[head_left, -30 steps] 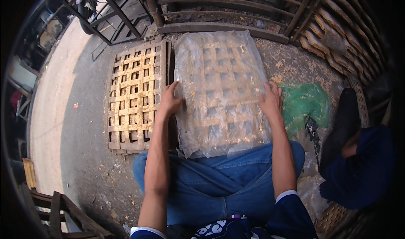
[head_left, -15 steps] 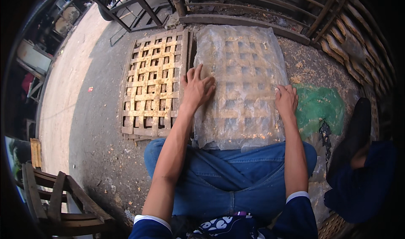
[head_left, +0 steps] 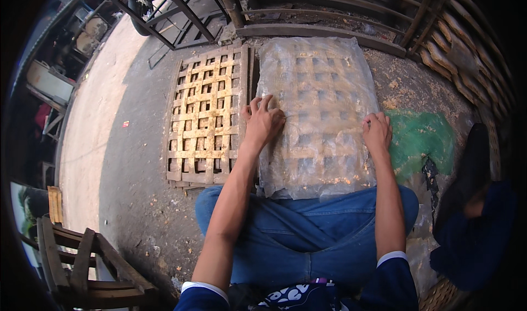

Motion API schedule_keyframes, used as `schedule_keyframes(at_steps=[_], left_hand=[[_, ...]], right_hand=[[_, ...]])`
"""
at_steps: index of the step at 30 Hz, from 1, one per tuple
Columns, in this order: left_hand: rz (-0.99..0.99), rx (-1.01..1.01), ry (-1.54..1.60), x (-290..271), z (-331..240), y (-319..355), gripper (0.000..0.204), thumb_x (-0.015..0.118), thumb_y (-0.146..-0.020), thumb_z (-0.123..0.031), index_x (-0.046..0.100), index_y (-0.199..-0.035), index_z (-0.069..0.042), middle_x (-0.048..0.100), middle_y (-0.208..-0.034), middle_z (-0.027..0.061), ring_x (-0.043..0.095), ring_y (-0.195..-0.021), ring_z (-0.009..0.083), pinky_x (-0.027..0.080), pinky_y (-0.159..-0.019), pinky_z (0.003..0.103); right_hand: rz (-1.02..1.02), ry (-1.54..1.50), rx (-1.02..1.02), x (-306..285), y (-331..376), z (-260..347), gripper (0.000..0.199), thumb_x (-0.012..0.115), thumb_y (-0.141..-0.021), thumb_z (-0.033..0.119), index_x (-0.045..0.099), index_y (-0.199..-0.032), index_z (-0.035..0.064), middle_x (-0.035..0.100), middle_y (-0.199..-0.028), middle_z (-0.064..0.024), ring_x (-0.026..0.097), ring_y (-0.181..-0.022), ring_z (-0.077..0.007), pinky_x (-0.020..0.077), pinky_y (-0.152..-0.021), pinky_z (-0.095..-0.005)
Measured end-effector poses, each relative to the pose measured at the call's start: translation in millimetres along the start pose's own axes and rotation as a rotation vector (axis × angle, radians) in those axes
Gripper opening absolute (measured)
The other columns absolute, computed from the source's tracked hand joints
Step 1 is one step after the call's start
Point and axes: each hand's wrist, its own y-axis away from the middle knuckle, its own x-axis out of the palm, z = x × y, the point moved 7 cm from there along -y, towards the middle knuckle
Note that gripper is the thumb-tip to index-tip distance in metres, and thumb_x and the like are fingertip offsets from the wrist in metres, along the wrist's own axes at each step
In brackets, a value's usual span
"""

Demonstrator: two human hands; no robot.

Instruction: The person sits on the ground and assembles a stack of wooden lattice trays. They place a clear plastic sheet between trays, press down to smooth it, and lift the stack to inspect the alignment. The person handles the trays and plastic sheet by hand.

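Observation:
A clear, crinkled plastic sheet (head_left: 329, 141) covers a slatted lattice tray in front of my crossed legs. The tray's woven slats show only faintly through it, and yellowish crumbs lie on the sheet, mostly near its close edge. My left hand (head_left: 264, 123) is at the sheet's left edge, its fingers bent and closed on the plastic. On the opposite edge my right hand (head_left: 377, 129) has its fingers curled together, gripping the sheet; its fingertips are partly hidden. Left of the sheet lies an uncovered lattice tray (head_left: 206, 116) with a wooden frame and pale woven slats.
Green plastic (head_left: 421, 141) strewn with crumbs lies right of my right hand. Another person's dark-clothed leg (head_left: 466, 228) is close by on the right. Wooden rails (head_left: 329, 31) stand beyond the trays, stacked layered panels (head_left: 455, 58) at far right, a wooden stool-like frame (head_left: 90, 264) at lower left.
The whole view has shifted slightly, so everything appears a little lower and further right. Both hands stay at the same edges of the sheet.

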Motion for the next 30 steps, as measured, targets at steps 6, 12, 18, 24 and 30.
schedule_keyframes(at_steps=[6, 12, 18, 24, 30], left_hand=[[-0.091, 0.056, 0.057, 0, -5, 1, 0.015, 0.074, -0.085, -0.032, 0.076, -0.098, -0.024, 0.05, -0.144, 0.008, 0.036, -0.136, 0.0384, 0.021, -0.107, 0.058], [-0.15, 0.054, 0.101, 11, 2, 6, 0.009, 0.072, -0.083, -0.025, 0.076, -0.089, -0.02, 0.056, -0.136, 0.0068, 0.04, -0.13, 0.0361, 0.024, -0.104, 0.057], [-0.15, 0.093, 0.059, 18, -5, -5, 0.013, 0.066, -0.087, -0.026, 0.075, -0.086, -0.016, 0.059, -0.133, 0.0033, 0.042, -0.128, 0.0325, 0.025, -0.102, 0.056], [-0.208, -0.085, 0.324, -16, 11, -8, 0.01, 0.069, -0.09, -0.02, 0.071, -0.096, -0.011, 0.073, -0.091, 0.0061, 0.065, -0.093, 0.0263, 0.036, -0.094, 0.045], [-1.258, -0.278, 1.822, -139, 121, 19, 0.032, 0.057, -0.104, -0.027, 0.054, -0.124, -0.002, 0.066, -0.099, 0.0078, 0.065, -0.087, 0.0197, 0.056, -0.083, 0.035]], right_hand=[[0.013, -0.171, 0.064, 4, -14, -27, 0.011, 0.068, -0.091, 0.02, 0.067, -0.096, 0.0101, 0.065, -0.106, -0.0055, 0.059, -0.095, -0.0271, 0.0459, -0.089, -0.041], [-0.456, -1.486, 0.836, -41, -8, -83, 0.035, 0.056, -0.103, 0.026, 0.052, -0.132, 0.0074, 0.065, -0.118, -0.0053, 0.055, -0.089, -0.012, 0.0442, -0.079, -0.0299], [-0.178, -0.979, 0.48, -5, -18, -73, 0.033, 0.061, -0.098, 0.02, 0.057, -0.128, 0.0067, 0.067, -0.113, -0.0067, 0.06, -0.086, -0.0144, 0.0483, -0.078, -0.031], [0.003, -0.536, 0.134, -9, -15, -10, 0.03, 0.066, -0.091, 0.014, 0.063, -0.119, 0.0029, 0.07, -0.11, -0.0109, 0.066, -0.082, -0.0186, 0.053, -0.077, -0.0335], [-0.062, -0.593, 0.261, -24, -17, -32, 0.03, 0.067, -0.09, 0.015, 0.065, -0.117, 0.0026, 0.072, -0.107, -0.0115, 0.068, -0.085, -0.0199, 0.0535, -0.078, -0.0336]])
